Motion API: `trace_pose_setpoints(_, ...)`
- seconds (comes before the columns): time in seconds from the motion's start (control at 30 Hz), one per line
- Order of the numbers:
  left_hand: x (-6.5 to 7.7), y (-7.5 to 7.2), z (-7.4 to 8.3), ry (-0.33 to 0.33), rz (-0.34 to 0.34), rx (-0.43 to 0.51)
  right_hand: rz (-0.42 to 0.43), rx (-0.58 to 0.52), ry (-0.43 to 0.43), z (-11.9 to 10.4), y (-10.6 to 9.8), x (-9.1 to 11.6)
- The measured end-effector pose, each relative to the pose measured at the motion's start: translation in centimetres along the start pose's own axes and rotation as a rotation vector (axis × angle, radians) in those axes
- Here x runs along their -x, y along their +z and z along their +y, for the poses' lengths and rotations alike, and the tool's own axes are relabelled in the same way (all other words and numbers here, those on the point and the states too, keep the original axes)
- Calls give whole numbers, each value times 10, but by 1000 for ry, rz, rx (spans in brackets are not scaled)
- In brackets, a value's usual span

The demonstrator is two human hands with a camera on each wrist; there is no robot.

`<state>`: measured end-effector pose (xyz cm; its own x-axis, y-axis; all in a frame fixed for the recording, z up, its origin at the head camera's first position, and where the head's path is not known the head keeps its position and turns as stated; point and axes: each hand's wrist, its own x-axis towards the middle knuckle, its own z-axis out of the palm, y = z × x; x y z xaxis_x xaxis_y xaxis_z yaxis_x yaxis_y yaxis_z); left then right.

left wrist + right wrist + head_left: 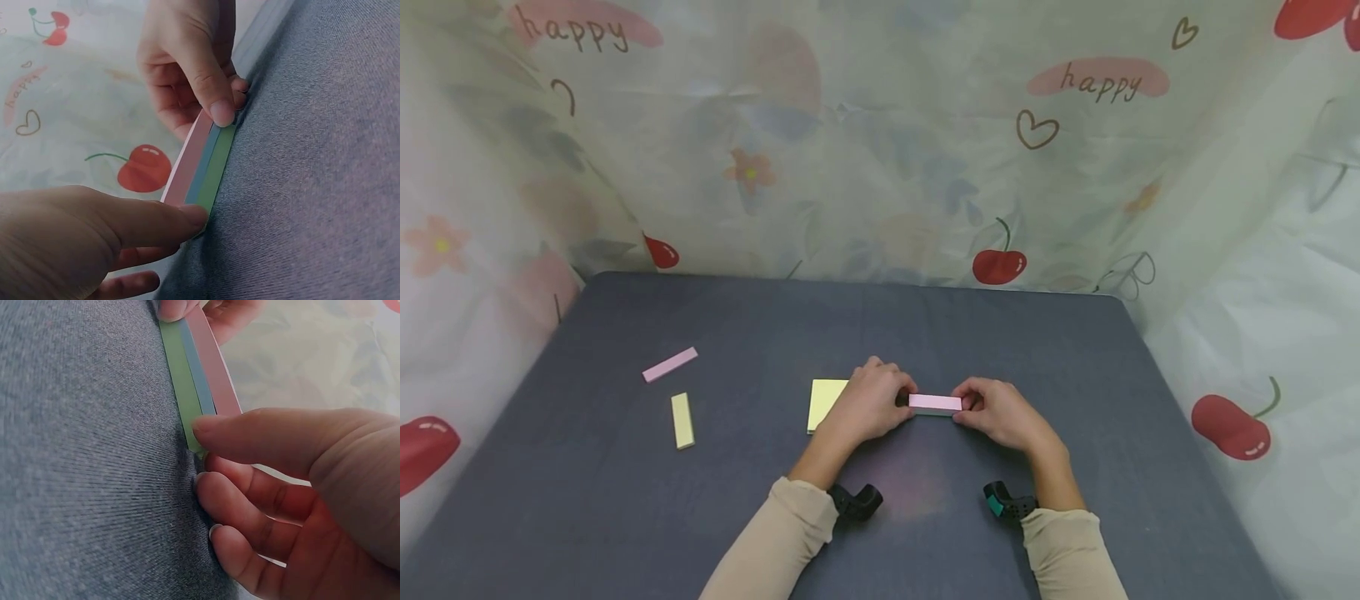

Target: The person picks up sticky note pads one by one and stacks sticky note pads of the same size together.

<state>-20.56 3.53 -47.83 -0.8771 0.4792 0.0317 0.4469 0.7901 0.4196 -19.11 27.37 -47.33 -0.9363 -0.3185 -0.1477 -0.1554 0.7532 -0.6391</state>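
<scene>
Between the two hands lies a small stack of sticky note strips (935,403), pink on top with blue and green layers beneath, as the left wrist view shows. My left hand (874,402) pinches one end of the stack, and the thumb lies along its layered side. At the opposite end my right hand (1003,414) pinches it between thumb and fingers. The stack's green layer (181,381) sits lowest, at the cloth. Partly covered by the left hand is a square yellow sticky note pad (826,400).
A pink sticky note strip (670,365) lies slanted at the left of the dark grey table (737,517). Just below it is a pale yellow strip (682,421). A printed curtain (865,192) with cherries and hearts encloses the back and sides.
</scene>
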Motion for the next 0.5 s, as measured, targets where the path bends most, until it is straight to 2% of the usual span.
trace_pose_setpoints(0.5, -1, 7, 3, -7, 4, -49, 2, 45, -4, -1, 1, -1)
